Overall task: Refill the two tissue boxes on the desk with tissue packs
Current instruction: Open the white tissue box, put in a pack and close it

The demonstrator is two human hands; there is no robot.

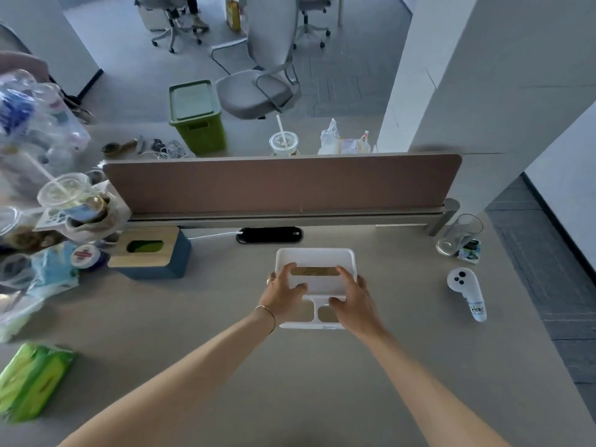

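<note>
A white tissue box [315, 258] with a slot in its top sits in the middle of the desk, resting over a white base frame [311, 324]. My left hand [283, 296] grips the box's left side, and my right hand [353, 301] grips its right side. A second tissue box [151, 253], blue with a wooden lid, stands to the left; green shows through its oval opening. A green tissue pack [30, 380] lies at the near left edge of the desk.
A pink divider panel [280, 183] runs across the back of the desk. Cups, bags and clutter [58, 214] crowd the left side. At the right are a glass [459, 235] and a white controller [466, 293]. A black cable port [269, 235] lies behind the white box.
</note>
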